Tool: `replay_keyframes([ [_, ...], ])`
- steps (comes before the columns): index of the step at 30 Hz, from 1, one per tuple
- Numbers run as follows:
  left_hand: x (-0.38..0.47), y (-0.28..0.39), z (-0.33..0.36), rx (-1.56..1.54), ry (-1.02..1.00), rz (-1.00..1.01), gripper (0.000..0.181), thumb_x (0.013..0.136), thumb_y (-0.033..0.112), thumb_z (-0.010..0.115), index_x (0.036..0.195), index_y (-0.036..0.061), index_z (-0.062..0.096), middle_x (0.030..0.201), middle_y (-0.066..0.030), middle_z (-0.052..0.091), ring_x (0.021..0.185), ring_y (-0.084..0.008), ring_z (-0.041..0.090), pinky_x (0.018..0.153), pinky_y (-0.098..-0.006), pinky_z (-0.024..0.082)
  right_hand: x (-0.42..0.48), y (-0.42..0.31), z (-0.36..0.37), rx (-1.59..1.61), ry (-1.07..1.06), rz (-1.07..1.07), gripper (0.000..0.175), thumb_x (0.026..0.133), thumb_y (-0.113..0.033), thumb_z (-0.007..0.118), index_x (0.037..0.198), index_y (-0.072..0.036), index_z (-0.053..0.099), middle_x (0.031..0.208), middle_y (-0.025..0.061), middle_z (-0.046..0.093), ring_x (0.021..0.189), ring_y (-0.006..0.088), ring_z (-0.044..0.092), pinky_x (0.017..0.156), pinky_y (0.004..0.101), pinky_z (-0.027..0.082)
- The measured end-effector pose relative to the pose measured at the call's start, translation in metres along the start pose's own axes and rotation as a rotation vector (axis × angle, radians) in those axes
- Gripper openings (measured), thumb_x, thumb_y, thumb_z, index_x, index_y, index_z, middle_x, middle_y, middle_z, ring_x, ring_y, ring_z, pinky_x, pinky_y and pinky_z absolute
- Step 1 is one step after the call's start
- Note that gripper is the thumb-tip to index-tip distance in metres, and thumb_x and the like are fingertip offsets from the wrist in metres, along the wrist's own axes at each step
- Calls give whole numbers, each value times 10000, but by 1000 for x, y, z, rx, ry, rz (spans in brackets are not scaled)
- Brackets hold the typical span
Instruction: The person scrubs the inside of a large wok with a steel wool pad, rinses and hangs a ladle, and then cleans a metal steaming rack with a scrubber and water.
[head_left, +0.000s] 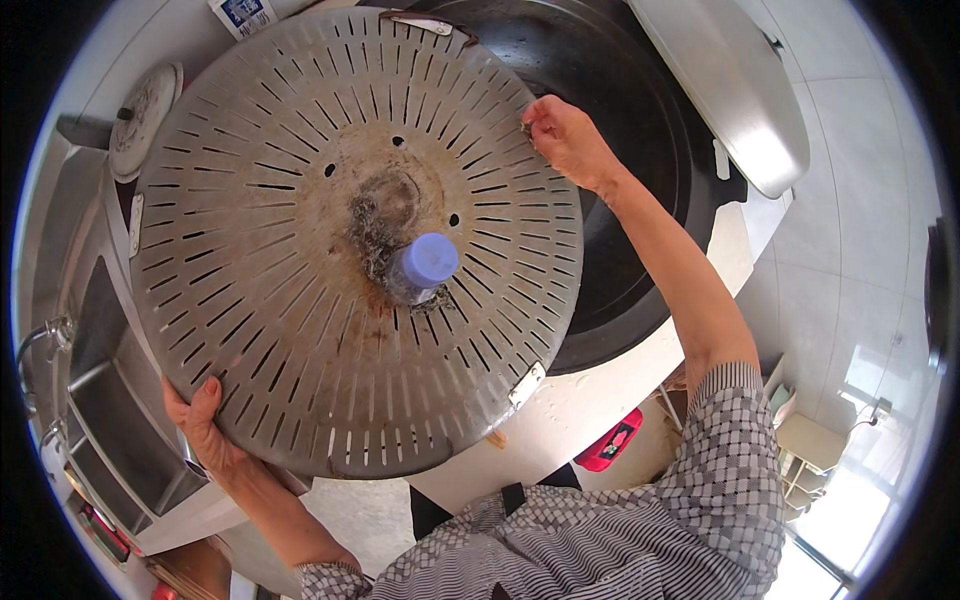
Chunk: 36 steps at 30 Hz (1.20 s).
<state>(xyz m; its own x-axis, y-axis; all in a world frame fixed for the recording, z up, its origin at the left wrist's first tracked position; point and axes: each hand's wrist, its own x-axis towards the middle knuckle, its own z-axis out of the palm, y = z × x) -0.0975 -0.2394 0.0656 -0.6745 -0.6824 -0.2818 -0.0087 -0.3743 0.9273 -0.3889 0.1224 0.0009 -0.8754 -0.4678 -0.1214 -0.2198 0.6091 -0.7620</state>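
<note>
A large round slotted metal steamer plate (315, 202), brown-stained at its middle, fills the view in front of me. My left hand (199, 424) grips its lower left rim, thumb on top. At the upper right rim is my right hand (559, 139), its fingers curled around a small grey fuzzy tuft (526, 130), apparently wire scourer. On the plate's middle stands a clear bottle with a purple cap (430, 259). Dark fibrous matter (367, 225) lies beside the bottle and around its base; whether it is scourer or residue I cannot tell.
Behind the plate is a big black wok (622, 285) set in a white counter (592, 397). A domed metal lid (727, 90) leans at the upper right. A steel sink (120, 382) with taps lies left, near a round white lid (142, 124). A red item (611, 442) sits below the counter.
</note>
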Motion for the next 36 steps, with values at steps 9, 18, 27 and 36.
replay_keyframes([
  [9, 2, -3, -5, -10, 41, 4, 726, 671, -30, 655, 1302, -14, 296, 1120, -192, 518, 947, -312, 573, 803, -427, 517, -13, 14, -7, 317, 190, 212, 161, 750, -33, 569, 906, 2, 580, 706, 55, 579, 603, 87, 528, 507, 247, 451],
  [18, 1, -4, -4, 7, 47, 32, 726, 672, -21, 666, 1299, -15, 299, 1118, -191, 520, 945, -307, 577, 783, -429, 525, 10, -7, 1, -115, 24, 46, 74, 742, -27, 558, 769, 32, 594, 659, 170, 595, 572, 289, 579, 562, 341, 453],
  [27, 4, -3, -10, -8, -38, 14, 716, 678, -16, 665, 1293, -17, 300, 1117, -196, 518, 936, -311, 582, 785, -426, 527, 21, -4, -3, -7, 10, 151, 70, 744, 16, 521, 740, 67, 569, 623, 150, 581, 555, 192, 602, 513, 304, 495],
  [36, 2, -1, 1, 3, -64, 39, 683, 672, -2, 683, 1261, -24, 337, 1089, -190, 531, 914, -303, 588, 781, -410, 526, 24, 2, -2, 7, 21, 193, 84, 743, 33, 472, 723, 63, 548, 617, 135, 574, 563, 178, 604, 484, 291, 490],
])
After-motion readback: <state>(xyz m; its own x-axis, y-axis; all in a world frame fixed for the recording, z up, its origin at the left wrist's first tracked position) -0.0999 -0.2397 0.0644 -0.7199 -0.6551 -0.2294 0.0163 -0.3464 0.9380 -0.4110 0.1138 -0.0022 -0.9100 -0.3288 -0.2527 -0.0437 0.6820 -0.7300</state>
